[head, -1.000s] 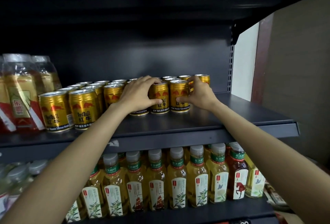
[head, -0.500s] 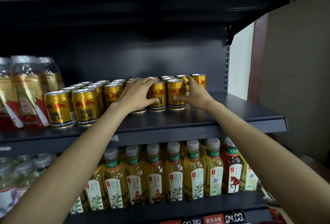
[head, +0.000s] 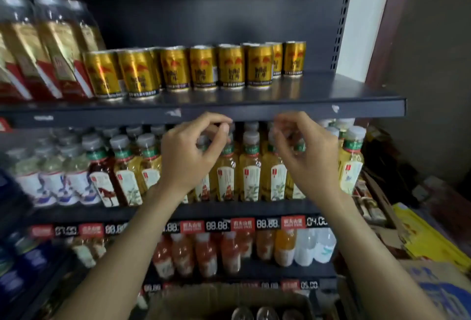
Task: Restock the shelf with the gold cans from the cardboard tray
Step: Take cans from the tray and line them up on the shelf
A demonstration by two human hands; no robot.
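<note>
I am seeing the gold cans [head: 230, 67] standing upright, axes vertical, red-printed labels facing near, rowed along the shelf [head: 280, 109]. My left hand [head: 188, 156] and right hand [head: 309, 156] are hanging below it, fingers loosely curled, grasping nothing.

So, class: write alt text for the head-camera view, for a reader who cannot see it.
Two empty hands, left hand and right hand, hang loosely curled below the shelf lined with gold cans. Tea bottles fill the row below, and a cardboard tray sits at the bottom.

Those shiny gold metal cans [head: 230, 67] look glossy (reflections everywhere), the dark painted metal shelf [head: 254, 112] is matt, the brown cardboard tray [head: 204, 299] dull.
</note>
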